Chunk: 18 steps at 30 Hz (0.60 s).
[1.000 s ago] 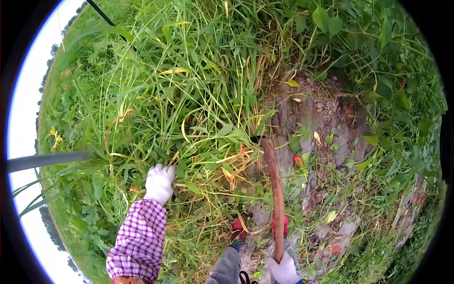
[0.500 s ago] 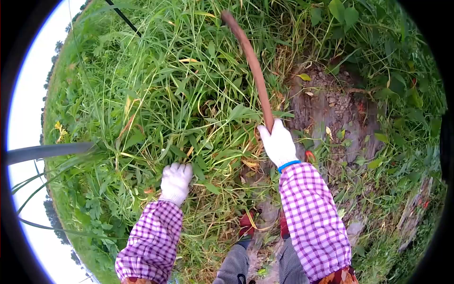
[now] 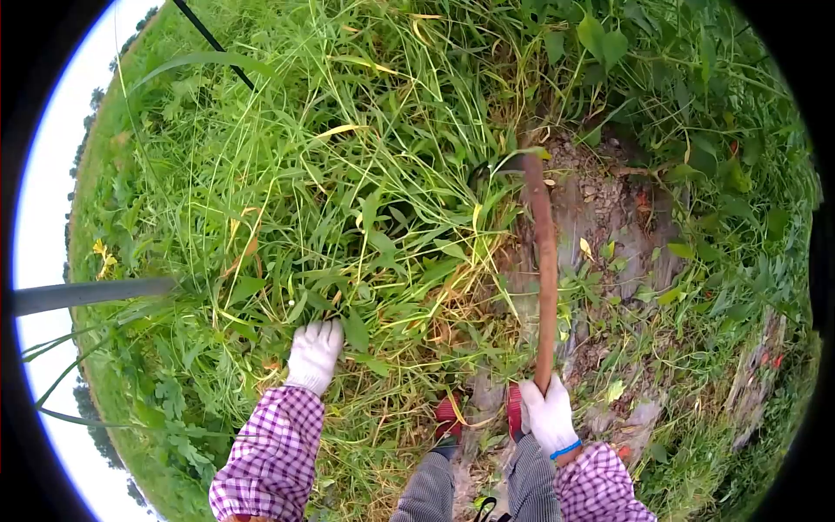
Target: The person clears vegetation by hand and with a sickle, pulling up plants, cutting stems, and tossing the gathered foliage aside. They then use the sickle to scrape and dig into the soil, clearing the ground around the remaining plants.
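Note:
My left hand (image 3: 315,355), in a white knit glove, is at the edge of the tall green grass (image 3: 348,235). Its fingers curl in among the stems and leaves, closed on grass; the fingertips are partly hidden. In a matching glove with a blue band at the wrist, my right hand (image 3: 550,416) grips the lower end of a long, slightly curved wooden handle (image 3: 546,278). The handle points away from me over bare soil, and its far end reaches the edge of the grass. What is fixed to that end cannot be made out.
Brown soil (image 3: 626,187) with plastic-like sheeting runs ahead on the right. Leafy plants (image 3: 696,96) grow beyond it. A grey pole (image 3: 96,296) juts in from the left, and a thin dark rod (image 3: 213,39) slants at upper left. My red shoes (image 3: 449,416) stand close below.
My right hand has drawn the wooden handle back toward my feet and slightly right, its far end moving from over the grass to the soil edge. My left hand has barely moved.

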Each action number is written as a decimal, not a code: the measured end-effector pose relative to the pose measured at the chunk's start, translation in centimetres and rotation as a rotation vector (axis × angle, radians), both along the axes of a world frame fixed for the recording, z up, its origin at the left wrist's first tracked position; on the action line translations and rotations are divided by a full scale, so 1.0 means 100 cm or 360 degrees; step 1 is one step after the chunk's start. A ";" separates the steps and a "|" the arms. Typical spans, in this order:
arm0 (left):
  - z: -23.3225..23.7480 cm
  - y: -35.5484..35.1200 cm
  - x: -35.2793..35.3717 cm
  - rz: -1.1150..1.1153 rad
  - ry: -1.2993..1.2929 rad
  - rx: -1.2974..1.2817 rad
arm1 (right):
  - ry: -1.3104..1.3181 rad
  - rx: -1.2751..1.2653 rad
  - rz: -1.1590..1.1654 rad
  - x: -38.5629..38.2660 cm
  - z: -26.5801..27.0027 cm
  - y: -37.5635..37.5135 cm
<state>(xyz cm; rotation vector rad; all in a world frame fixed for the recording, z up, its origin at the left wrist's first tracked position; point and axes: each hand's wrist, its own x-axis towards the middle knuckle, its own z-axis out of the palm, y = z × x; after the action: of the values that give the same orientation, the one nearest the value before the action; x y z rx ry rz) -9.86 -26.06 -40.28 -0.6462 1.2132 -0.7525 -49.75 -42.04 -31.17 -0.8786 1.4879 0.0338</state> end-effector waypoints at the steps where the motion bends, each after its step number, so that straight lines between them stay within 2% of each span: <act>1: -0.003 0.004 0.001 0.0212 0.0460 -0.0241 | -0.0030 -0.0349 -0.0144 0.011 -0.020 0.000; 2: 0.010 -0.004 -0.009 0.0037 -0.0052 -0.0059 | -0.0058 -0.0698 -0.0288 0.023 -0.030 -0.003; 4: 0.019 -0.010 -0.015 -0.0147 -0.0565 0.0115 | -0.0229 -0.0366 -0.0746 0.071 -0.021 -0.034; 6: 0.021 -0.014 -0.011 0.0031 0.0155 -0.0090 | -0.0417 -0.0175 -0.0860 0.108 -0.023 -0.072; 8: 0.026 -0.020 -0.004 0.0188 0.0866 -0.0276 | -0.0905 0.0227 -0.1003 0.135 -0.023 -0.102; 10: 0.062 -0.040 -0.010 0.0258 0.1206 -0.0357 | -0.1163 0.0565 -0.0863 0.148 0.013 -0.085; 11: 0.119 -0.068 -0.032 0.0617 0.1952 -0.0449 | -0.1146 0.0633 -0.0698 0.137 0.025 -0.058; 12: 0.151 -0.089 -0.041 0.0985 0.2690 -0.0548 | -0.1133 0.0690 -0.0517 0.122 0.035 -0.024; 15: 0.184 -0.123 -0.029 0.0248 0.2644 -0.0788 | -0.1048 0.1031 -0.0366 0.073 0.056 0.027; 16: 0.191 -0.143 -0.026 0.0038 0.2608 -0.0896 | -0.0912 0.0971 -0.0383 0.065 0.062 0.039; 18: 0.200 -0.202 -0.034 -0.0187 0.2428 -0.0810 | -0.0773 0.0913 -0.0374 0.051 0.073 0.066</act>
<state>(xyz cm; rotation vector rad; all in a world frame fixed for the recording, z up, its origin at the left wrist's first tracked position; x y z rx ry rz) -13.25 -46.22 -20.25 -1.7398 2.4619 -0.6084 -44.66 -35.39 -23.89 -0.2184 1.0291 0.0648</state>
